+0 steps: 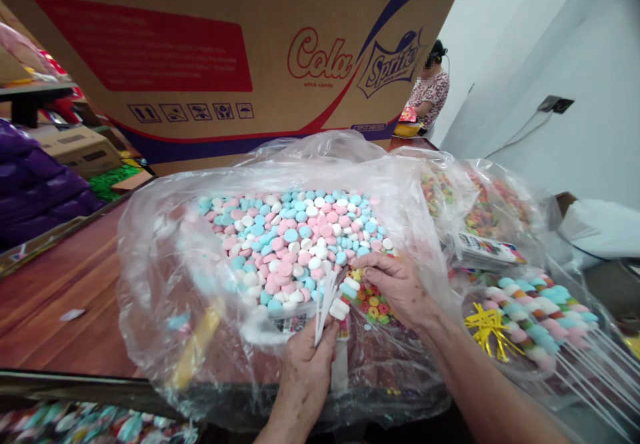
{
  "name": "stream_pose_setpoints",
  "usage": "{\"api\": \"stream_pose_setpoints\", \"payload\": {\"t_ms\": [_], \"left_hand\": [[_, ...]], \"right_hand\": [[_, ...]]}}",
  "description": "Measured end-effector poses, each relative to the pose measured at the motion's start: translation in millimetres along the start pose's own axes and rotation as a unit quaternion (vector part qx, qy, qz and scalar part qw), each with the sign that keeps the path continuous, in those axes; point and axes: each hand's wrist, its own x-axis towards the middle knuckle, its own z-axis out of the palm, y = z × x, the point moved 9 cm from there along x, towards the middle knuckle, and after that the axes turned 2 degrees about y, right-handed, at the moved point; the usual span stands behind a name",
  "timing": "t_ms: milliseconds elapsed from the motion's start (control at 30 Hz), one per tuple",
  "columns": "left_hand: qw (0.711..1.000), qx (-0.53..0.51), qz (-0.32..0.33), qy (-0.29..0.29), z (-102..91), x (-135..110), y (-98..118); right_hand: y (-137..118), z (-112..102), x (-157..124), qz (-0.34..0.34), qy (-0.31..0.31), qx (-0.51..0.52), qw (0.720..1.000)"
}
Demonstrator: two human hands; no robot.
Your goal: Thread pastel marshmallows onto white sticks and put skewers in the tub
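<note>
L hand (pixel 306 359): fingers closed round white sticks (pixel 325 297). R hand (pixel 396 288): fingers nearly pinched, can't tell hold. Prob. best keep sticks steady.

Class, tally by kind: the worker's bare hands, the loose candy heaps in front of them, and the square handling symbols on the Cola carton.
Bare hands, left hand and right hand: 2
Tablet candy heap: 1
Ring candy heap: 1
Handling symbols on Cola carton: 5
Total: 9
</note>
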Motion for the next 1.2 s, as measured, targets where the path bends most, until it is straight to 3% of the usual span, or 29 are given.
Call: {"api": "stream_pose_setpoints", "payload": {"t_ms": [133,300,533,767,933,1200], "left_hand": [[1.000,-0.006,0.006,0.004,-0.1,1,3],[1.000,-0.004,0.010,0.000,1.0,1,6],[1.000,-0.013,0.000,0.005,1.3,2,2],[1.000,-0.022,-0.001,0.015,-1.6,0,3],[0.999,-0.043,0.003,0.017,-0.4,0,2],[0.999,-0.041,-0.002,0.034,-4.2,-1,6]], "right_hand": [[-1,3,-2,-0.007,-0.017,-0.018,1.000],[-3,1,-1,-0.024,0.018,0.018,0.999],[1,-5,0,-0.038,0.033,-0.028,0.998],[-3,-10,0,-0.061,0.011,-0.084,0.995],[-15,-5,-2,-0.103,-0.038,-0.133,0.985],[-30,7,-12,-0.167,0.008,-0.135,0.977]]}}
